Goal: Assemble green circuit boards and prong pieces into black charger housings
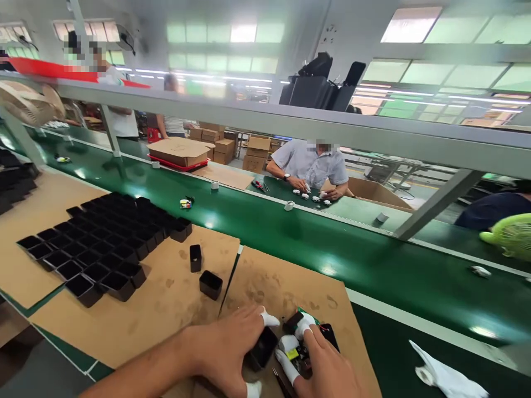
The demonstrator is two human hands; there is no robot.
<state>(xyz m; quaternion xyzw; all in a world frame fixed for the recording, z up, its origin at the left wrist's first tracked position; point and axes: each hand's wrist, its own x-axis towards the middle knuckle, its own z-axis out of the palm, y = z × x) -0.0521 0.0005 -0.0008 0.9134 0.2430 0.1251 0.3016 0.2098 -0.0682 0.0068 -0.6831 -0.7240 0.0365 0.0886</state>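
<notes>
My left hand, with white finger cots on its fingertips, is closed around an open black plastic box at the bottom middle. Just right of that box, my right hand, also in white finger cots, grips a circuit board assembly with a yellow label, white parts and some wires. Its lower side is hidden by my fingers. A black piece lies beside the right hand. Below, partly covered, is a thin pointed tool. Two more black boxes stand apart on the cardboard, one upright and one nearer.
Rows of black boxes fill the left cardboard sheet. Behind the cardboard runs a green conveyor belt carrying small parts. Across it sits a co-worker handling white pieces. A white cloth lies at lower right.
</notes>
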